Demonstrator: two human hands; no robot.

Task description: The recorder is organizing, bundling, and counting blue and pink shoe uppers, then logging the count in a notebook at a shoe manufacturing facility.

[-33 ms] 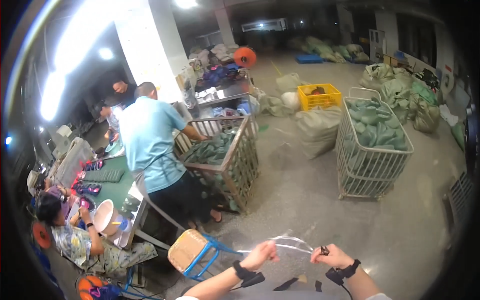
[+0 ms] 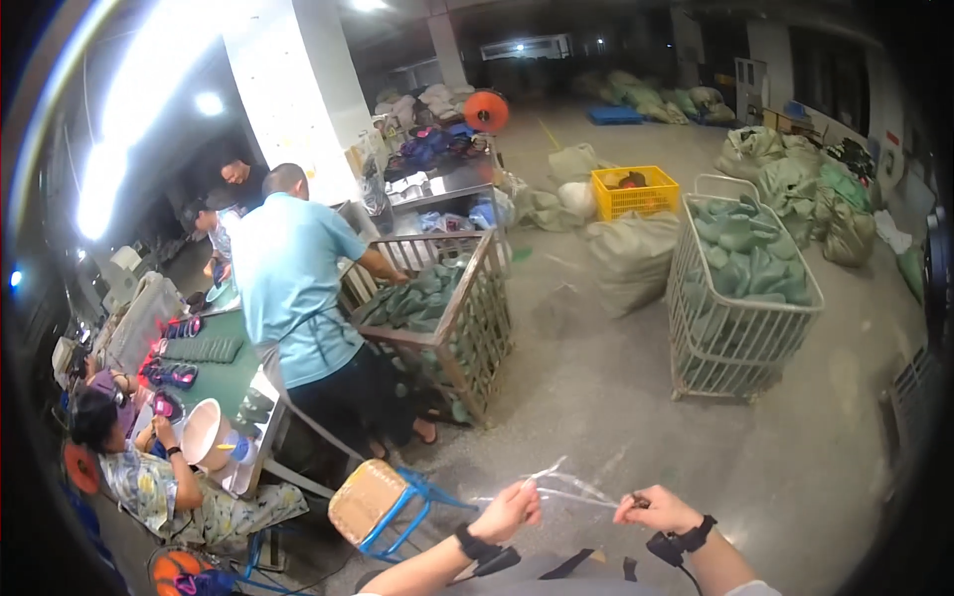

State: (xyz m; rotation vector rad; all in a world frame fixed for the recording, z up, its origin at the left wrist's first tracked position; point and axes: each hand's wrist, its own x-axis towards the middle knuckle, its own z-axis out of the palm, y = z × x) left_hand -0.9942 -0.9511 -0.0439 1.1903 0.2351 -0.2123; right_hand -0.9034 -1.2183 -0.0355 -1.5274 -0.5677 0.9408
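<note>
A clear, shiny plastic strip [image 2: 571, 485] stretches between my two hands, low in front of me. Closed around its left end is my left hand [image 2: 505, 514], from which another end sticks up and a thin strand trails left. My right hand [image 2: 660, 511] pinches the other end. At its fingertips shows a small dark brown piece [image 2: 641, 502], too small to name. Each wrist wears a black band with a small dark box. Nearest to my left hand stands a stool [image 2: 370, 502] with a worn wooden seat and blue legs.
A person in a light blue shirt [image 2: 298, 288] reaches into a rusty barred cart [image 2: 467, 333] of grey-green pieces. Others sit along a green worktable [image 2: 234, 333] at left. A white wire cart [image 2: 740, 338], a yellow crate [image 2: 636, 199] and stuffed sacks [image 2: 631, 263] stand ahead.
My left hand has moved slightly left, and the plastic strip between my hands has changed from an arched loop to a flatter line. The person in blue has shifted slightly left.
</note>
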